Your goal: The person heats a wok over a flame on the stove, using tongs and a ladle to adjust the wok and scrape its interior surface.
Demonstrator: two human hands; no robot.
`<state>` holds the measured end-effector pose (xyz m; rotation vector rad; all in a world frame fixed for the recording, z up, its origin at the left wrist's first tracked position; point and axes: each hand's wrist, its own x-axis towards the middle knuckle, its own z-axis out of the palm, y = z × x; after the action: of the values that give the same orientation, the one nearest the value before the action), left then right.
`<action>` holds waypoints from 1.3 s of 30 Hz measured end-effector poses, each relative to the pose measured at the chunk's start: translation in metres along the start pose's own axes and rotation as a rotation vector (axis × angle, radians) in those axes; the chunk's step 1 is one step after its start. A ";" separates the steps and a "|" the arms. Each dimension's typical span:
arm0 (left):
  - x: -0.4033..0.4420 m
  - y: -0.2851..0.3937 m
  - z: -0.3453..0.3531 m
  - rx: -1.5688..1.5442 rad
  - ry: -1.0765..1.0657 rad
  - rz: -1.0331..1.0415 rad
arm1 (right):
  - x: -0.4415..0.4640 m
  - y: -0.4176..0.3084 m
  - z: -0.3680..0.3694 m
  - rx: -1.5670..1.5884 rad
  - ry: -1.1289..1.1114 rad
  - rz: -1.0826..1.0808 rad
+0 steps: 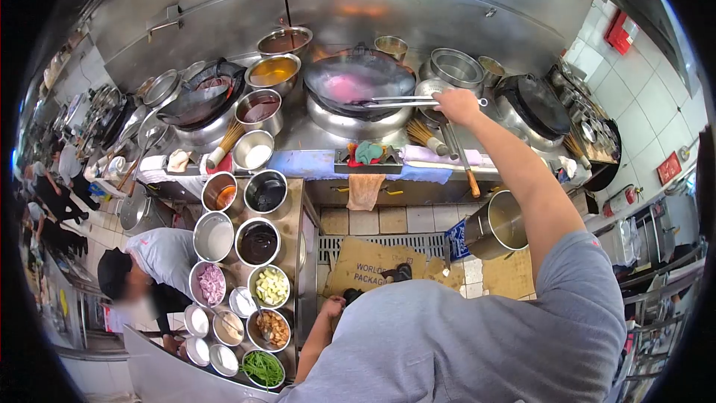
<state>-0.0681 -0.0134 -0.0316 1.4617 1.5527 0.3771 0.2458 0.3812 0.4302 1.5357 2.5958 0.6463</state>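
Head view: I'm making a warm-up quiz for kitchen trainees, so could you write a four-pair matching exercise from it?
Column one
1. Right hand
2. Front cloth
3. Green vegetable strips
4. Red box

Column two
A. On the white tiled wall
B. Gripping a long metal utensil over the wok
C. Near the bottom of the picture, left of the person's torso
D. Peach-coloured and hanging down

Pairs: 1-B, 2-D, 3-C, 4-A.

Long silver tongs [406,104] stretch nearly level, their tips over the near side of the wok [362,77], wide, round and dark, sitting open side up with a pink glow inside.
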 end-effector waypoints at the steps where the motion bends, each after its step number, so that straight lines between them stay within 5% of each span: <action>1: -0.013 0.028 -0.010 -0.137 0.007 -0.191 | -0.006 0.007 0.007 -0.005 0.032 -0.016; 2: -0.021 0.051 -0.020 -0.272 0.014 -0.383 | -0.011 0.013 0.012 -0.009 0.064 -0.029; 6: 0.000 0.005 0.005 0.027 -0.086 -0.398 | -0.030 0.021 0.030 0.069 0.097 0.001; 7: 0.000 0.020 -0.009 0.033 -0.211 -0.382 | -0.035 0.020 0.030 0.085 0.090 0.044; 16: 0.030 -0.001 -0.013 -0.075 -0.164 -0.308 | -0.031 0.053 0.012 0.036 0.117 0.153; 21: -0.003 0.082 -0.044 -0.057 -0.085 -0.276 | -0.048 0.054 0.002 0.072 0.087 0.140; 25: -0.005 0.078 -0.035 -0.032 -0.094 -0.238 | -0.072 0.057 -0.002 0.090 0.066 0.167; 29: 0.012 0.071 -0.028 -0.094 -0.119 -0.181 | -0.113 0.048 0.000 0.329 0.120 0.258; 32: 0.036 0.091 -0.038 -0.821 -0.090 -0.130 | -0.166 0.020 0.047 0.678 0.267 0.298; 33: 0.026 0.152 -0.072 -0.938 -0.047 -0.123 | -0.189 -0.006 0.040 0.722 0.044 0.417; 34: 0.012 0.203 -0.106 -0.996 -0.099 -0.013 | -0.211 -0.029 0.066 0.809 0.246 0.281; 35: -0.002 0.248 -0.139 -1.052 -0.150 0.098 | -0.240 -0.058 0.074 0.891 -0.114 0.528; 39: -0.075 0.365 -0.222 -1.144 -0.477 0.880 | -0.366 -0.163 0.187 0.906 -0.259 0.558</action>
<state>-0.0292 0.0883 0.3884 1.0477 0.0888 1.0989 0.3431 0.0633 0.1397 2.3748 2.3300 -0.8203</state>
